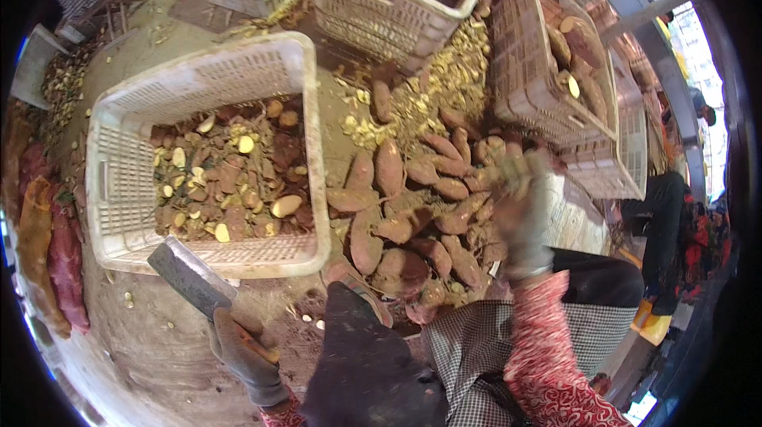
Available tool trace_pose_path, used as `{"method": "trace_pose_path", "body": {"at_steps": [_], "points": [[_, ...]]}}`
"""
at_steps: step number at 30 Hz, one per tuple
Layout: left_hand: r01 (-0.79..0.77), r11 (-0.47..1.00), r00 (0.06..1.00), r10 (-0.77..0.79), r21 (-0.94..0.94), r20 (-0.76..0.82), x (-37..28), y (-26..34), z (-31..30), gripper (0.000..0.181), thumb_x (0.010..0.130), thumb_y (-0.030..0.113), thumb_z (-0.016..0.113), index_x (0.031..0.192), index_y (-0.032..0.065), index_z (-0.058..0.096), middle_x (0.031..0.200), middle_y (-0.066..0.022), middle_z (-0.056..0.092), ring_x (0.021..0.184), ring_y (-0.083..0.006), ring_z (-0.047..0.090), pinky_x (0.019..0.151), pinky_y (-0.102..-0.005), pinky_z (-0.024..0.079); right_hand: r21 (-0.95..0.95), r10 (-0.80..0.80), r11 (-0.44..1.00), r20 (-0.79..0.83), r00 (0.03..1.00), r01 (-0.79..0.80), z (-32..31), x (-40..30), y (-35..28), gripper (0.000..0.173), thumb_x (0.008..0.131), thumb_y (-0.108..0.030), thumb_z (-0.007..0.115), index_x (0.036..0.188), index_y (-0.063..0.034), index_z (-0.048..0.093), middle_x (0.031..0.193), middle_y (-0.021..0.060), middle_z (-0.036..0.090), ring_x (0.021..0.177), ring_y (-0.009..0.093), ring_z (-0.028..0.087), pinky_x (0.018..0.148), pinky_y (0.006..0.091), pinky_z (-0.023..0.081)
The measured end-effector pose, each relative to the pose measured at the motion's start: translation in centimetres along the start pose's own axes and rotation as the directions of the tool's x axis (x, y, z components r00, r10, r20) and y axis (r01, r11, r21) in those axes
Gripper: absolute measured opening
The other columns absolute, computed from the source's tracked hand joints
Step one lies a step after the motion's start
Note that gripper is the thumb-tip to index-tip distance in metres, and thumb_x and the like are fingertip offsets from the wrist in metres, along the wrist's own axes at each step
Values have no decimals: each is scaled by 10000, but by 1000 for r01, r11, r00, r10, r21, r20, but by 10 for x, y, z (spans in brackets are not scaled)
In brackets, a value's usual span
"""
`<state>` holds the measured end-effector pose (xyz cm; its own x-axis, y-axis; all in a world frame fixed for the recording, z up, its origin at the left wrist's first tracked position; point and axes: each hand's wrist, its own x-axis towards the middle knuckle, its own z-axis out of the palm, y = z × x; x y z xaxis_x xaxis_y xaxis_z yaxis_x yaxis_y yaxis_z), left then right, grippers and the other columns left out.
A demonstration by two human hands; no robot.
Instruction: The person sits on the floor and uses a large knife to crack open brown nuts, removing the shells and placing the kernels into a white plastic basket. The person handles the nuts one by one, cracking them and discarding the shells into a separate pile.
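My left hand [238,343], in a grey work glove, grips the wooden handle of a cleaver [193,280]. The broad blade points up and to the left, close to the near rim of a white plastic crate [122,174]. Inside that crate lie trimmed sweet potato ends and scraps [238,189] mixed with soil. A heap of whole, soil-covered sweet potatoes [390,168] spreads on the ground between my knees and the crates. My right hand [525,218], gloved too, is blurred at the heap's right side; whether it holds anything cannot be made out.
A stacked crate [524,64] with large sweet potatoes in it stands at the right. Another crate [387,16] is at the top, with yellow cut pieces [458,64] strewn beside it. Filled orange and red sacks [65,260] lie far left. A person's yellow boot [655,327] shows at right.
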<state>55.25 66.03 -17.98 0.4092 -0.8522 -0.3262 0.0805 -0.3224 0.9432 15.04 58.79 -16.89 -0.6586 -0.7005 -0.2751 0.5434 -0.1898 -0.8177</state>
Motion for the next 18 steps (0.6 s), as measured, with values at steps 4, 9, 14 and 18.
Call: {"method": "trace_pose_path", "body": {"at_steps": [4, 9, 14, 18], "points": [[362, 932, 891, -350, -12, -288, -11, 6, 24, 338, 1033, 417, 517, 874, 121, 556, 663, -7, 460, 501, -133, 432, 460, -241, 374, -793, 113, 602, -33, 993, -94, -81, -83, 109, 578, 969, -298, 657, 1378, 66, 473, 1309, 203, 564, 1234, 301, 529, 1068, 398, 418], [251, 968, 945, -242, 12, -221, -30, -2, 4, 280, 1035, 316, 563, 876, 92, 614, 655, 1, 536, 526, -117, 503, 473, -250, 409, -803, 367, -120, 510, 778, 583, -124, -131, 144, 869, 814, -392, 753, 1485, 38, 408, 1471, 281, 456, 1375, 446, 434, 1170, 541, 331], [166, 983, 986, -162, 77, -49, -35, -15, 7, 228, 1031, 242, 582, 891, 78, 652, 672, 0, 600, 546, -98, 544, 480, -254, 430, -644, 508, -213, 570, 646, 735, -129, -120, 156, 1062, 664, -362, 788, 1521, 62, 330, 1499, 315, 398, 1406, 480, 365, 1183, 561, 261], [135, 988, 991, -135, 76, -12, -42, -12, 11, 192, 1028, 183, 597, 903, 66, 683, 687, -1, 650, 563, -84, 578, 486, -258, 446, -691, 686, -205, 403, 606, 693, -107, -86, 170, 1241, 553, -470, 892, 1533, 13, 303, 1471, 325, 404, 1336, 484, 420, 1136, 548, 327]]}}
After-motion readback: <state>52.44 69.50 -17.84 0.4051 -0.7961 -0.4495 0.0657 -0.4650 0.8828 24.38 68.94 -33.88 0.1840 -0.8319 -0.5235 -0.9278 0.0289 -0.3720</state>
